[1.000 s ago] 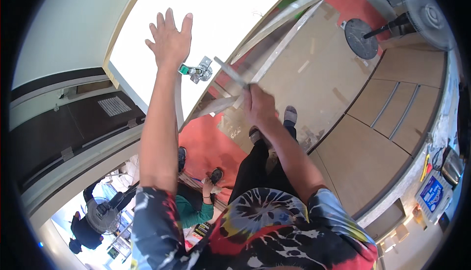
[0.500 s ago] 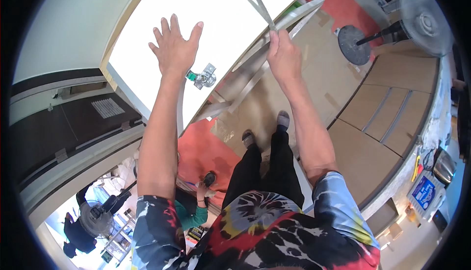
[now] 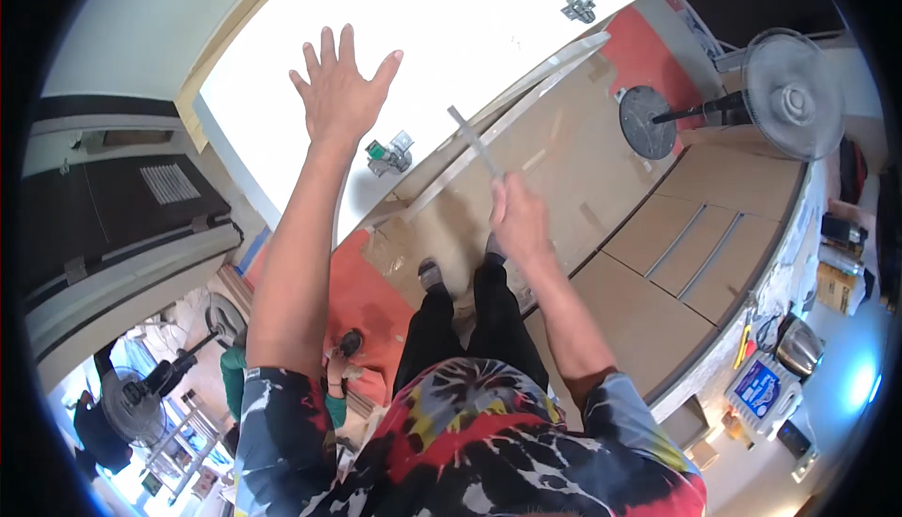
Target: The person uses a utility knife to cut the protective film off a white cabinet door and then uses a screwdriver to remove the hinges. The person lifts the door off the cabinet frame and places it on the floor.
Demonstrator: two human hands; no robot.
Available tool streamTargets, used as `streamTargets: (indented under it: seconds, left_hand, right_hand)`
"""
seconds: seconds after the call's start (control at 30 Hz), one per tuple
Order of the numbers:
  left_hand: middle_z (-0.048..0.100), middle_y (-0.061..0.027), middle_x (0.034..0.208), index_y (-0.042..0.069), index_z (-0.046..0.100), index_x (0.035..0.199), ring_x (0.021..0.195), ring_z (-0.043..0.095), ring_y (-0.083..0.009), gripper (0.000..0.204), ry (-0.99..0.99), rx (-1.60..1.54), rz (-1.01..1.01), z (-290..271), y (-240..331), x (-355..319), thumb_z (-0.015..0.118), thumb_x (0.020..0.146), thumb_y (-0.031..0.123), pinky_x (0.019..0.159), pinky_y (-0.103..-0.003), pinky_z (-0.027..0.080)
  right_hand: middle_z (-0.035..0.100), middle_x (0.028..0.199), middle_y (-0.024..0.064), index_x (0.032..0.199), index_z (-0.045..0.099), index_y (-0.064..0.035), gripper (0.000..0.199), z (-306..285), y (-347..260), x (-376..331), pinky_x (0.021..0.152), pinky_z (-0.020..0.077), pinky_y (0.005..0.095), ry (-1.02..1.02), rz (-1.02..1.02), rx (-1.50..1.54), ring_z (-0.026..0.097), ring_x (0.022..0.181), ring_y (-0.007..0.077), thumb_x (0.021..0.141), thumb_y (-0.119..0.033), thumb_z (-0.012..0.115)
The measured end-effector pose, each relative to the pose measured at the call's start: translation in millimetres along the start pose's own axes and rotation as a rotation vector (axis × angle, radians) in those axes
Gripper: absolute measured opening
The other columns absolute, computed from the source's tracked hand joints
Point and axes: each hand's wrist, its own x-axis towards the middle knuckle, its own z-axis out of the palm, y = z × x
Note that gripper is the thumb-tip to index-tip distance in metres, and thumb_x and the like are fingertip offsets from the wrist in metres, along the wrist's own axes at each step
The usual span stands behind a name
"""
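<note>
Indoors, a person in a tie-dyed shirt (image 3: 470, 423) stands at a bright white panel (image 3: 451, 38), left hand (image 3: 343, 99) laid over it, palm down, fingers spread wide and holding nothing. The right hand (image 3: 520, 216) closes in a fist around one end of a narrow grey bar (image 3: 476, 141), whose other end points up and left across the panel's edge as seen from above; whether bar and panel touch cannot be told. Just right of the left wrist sits a metal hinge (image 3: 390, 154) with a green end; a second hinge (image 3: 583, 2) sits near the panel's far corner. At right, a fan (image 3: 794, 104) stands near a brown cabinet (image 3: 620, 329), while a co-worker's hand (image 3: 336, 367) shows low at left above a red floor (image 3: 376, 296).
</note>
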Motion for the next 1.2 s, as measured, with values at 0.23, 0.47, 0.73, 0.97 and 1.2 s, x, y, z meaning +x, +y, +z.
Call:
streamTargets:
  seconds: [0.23,0.47,0.73,0.97,1.2]
  left_hand:
    - [0.025,-0.0220,0.161,0.005,0.032,0.154,0.150,0.015,-0.0429,0.091,0.031,-0.017,0.040,-5.1,6.0,0.2,0.049,0.091,0.068,0.119,-0.063,0.011]
    - [0.025,-0.0220,0.161,0.006,0.032,0.154,0.150,0.015,-0.0434,0.092,0.065,-0.020,0.058,4.2,3.4,2.1,0.049,0.090,0.069,0.119,-0.064,0.011]
    - [0.025,-0.0220,0.161,0.006,0.035,0.153,0.150,0.015,-0.0437,0.093,0.043,-0.028,0.037,1.5,-4.2,-5.5,0.046,0.089,0.072,0.120,-0.063,0.009]
    - [0.026,-0.0219,0.160,0.006,0.035,0.153,0.150,0.015,-0.0448,0.092,0.048,-0.051,0.053,5.6,-2.9,-2.2,0.048,0.088,0.071,0.118,-0.065,0.009]
    - [0.026,-0.0216,0.160,0.006,0.036,0.153,0.150,0.015,-0.0450,0.091,0.081,-0.074,0.062,3.9,3.2,1.6,0.050,0.089,0.069,0.118,-0.065,0.009]
  right_hand:
    - [0.056,0.064,0.0268,0.095,0.054,-0.0027,0.017,-9.2,2.7,22.8,0.053,0.0445,0.0551,0.010,0.089,-0.087,0.059,0.062,0.0501,0.099,-0.019,0.054]
    - [0.061,0.077,0.0277,0.104,0.057,0.0001,0.020,4.3,16.7,57.6,0.060,0.0478,0.0533,0.037,0.059,-0.140,0.061,0.074,0.0493,0.100,-0.019,0.053]
    - [0.061,0.081,0.0286,0.104,0.058,-0.0002,0.029,-5.4,0.5,13.3,0.065,0.0483,0.0545,-0.131,0.125,-0.077,0.060,0.078,0.0515,0.104,-0.027,0.047]
    - [0.061,0.075,0.0292,0.106,0.060,0.0017,0.025,-29.5,2.2,84.0,0.059,0.0467,0.0542,0.032,0.075,-0.081,0.060,0.071,0.0511,0.102,-0.021,0.050]
    - [0.063,0.082,0.0306,0.098,0.058,0.0000,0.030,-20.4,18.1,99.7,0.062,0.0464,0.0556,0.007,0.077,-0.121,0.061,0.075,0.0513,0.103,-0.028,0.047]
